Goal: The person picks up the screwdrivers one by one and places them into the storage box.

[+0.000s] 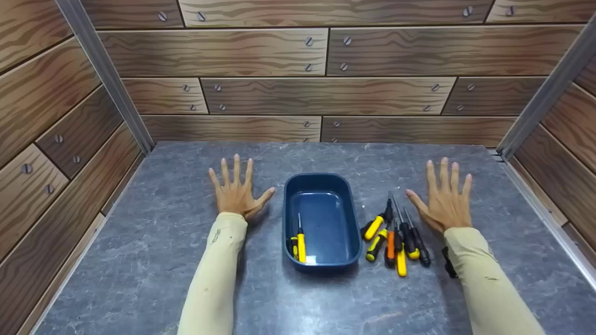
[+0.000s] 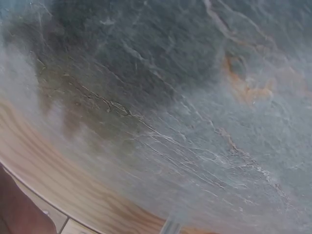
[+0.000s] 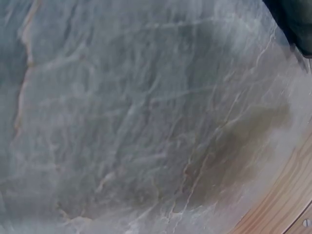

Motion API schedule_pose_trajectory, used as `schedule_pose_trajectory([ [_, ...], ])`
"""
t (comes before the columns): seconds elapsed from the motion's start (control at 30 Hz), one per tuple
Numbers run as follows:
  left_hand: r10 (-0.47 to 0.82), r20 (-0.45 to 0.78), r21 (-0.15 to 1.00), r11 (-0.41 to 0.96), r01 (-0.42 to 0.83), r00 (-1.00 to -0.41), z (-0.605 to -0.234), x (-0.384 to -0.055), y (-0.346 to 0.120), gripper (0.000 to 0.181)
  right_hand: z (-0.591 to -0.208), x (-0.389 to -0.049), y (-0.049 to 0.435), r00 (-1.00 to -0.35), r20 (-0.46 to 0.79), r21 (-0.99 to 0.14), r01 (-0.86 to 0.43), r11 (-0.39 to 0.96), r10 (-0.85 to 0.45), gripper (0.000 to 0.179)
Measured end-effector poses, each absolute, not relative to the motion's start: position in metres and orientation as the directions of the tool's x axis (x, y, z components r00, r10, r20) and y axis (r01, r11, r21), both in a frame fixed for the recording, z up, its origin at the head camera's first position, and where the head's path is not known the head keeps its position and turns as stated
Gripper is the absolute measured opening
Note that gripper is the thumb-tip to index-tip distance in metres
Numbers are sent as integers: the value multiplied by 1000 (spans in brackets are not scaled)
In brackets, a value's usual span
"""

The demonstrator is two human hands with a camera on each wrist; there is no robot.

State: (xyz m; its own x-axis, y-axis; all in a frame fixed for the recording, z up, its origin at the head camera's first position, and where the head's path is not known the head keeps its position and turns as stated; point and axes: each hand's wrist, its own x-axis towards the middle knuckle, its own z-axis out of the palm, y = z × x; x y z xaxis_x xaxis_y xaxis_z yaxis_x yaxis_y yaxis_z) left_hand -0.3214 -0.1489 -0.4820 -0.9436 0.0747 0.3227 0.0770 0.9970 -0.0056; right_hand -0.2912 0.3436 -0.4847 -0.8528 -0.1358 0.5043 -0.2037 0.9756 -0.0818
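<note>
A blue plastic bin (image 1: 328, 223) stands between the two hands. Inside it, at the near left, lie a yellow screwdriver (image 1: 301, 246) and a shorter yellow-and-black tool (image 1: 294, 247). My left hand (image 1: 235, 193) rests on the tabletop left of the bin, fingers spread, holding nothing. To the bin's right is a loose group of several screwdrivers, among them an orange-handled screwdriver (image 1: 390, 244) and a yellow-and-black screwdriver (image 1: 377, 245). Beyond that group my right hand (image 1: 446, 204) lies with spread fingers, touching only the table. Both wrist views show mostly tabletop.
The grey marbled table (image 1: 153, 232) is bounded by a wood-patterned back wall (image 1: 260, 51) and two side walls. Metal corner posts, including the left post (image 1: 104, 74), stand at the back corners. A dark object (image 3: 297, 24), not identifiable, enters the right wrist view's corner.
</note>
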Motion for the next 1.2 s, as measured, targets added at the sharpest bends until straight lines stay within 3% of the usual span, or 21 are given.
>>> schedule_pose_trajectory([
  [0.2,72,386,30,995,90,-920,-478,-320,-148,86,-482,-290,332,-853,494,-106,-250,962,-167,81],
  [0.33,65,504,88,988,127,-861,-471,-315,-138,61,-480,-289,320,-832,519,-136,-307,942,-196,60],
  [0.43,41,530,194,967,168,-847,-466,-307,-129,39,-479,-287,310,-796,568,-149,-350,925,-210,41],
  [0.6,-72,345,493,862,116,-936,-455,-294,-115,22,-478,-283,289,-755,634,-249,-402,881,-165,26],
  [0.73,-122,163,642,766,11,-979,-451,-282,-105,26,-476,-279,271,-792,606,-426,-401,811,-73,24],
  [0.87,-90,88,735,678,3,-992,-455,-271,-98,29,-471,-273,253,-884,468,-592,-320,739,-7,21],
  [1.0,-60,30,811,585,-11,-998,-461,-261,-94,32,-466,-265,235,-972,237,-779,-194,596,-6,24],
  [1.1,-53,32,819,574,-4,-998,-464,-254,-91,33,-463,-258,222,-999,37,-920,-41,390,-18,31],
  [1.2,-39,48,821,571,17,-998,-466,-249,-87,37,-461,-253,211,-993,-118,-968,112,223,-15,37],
])
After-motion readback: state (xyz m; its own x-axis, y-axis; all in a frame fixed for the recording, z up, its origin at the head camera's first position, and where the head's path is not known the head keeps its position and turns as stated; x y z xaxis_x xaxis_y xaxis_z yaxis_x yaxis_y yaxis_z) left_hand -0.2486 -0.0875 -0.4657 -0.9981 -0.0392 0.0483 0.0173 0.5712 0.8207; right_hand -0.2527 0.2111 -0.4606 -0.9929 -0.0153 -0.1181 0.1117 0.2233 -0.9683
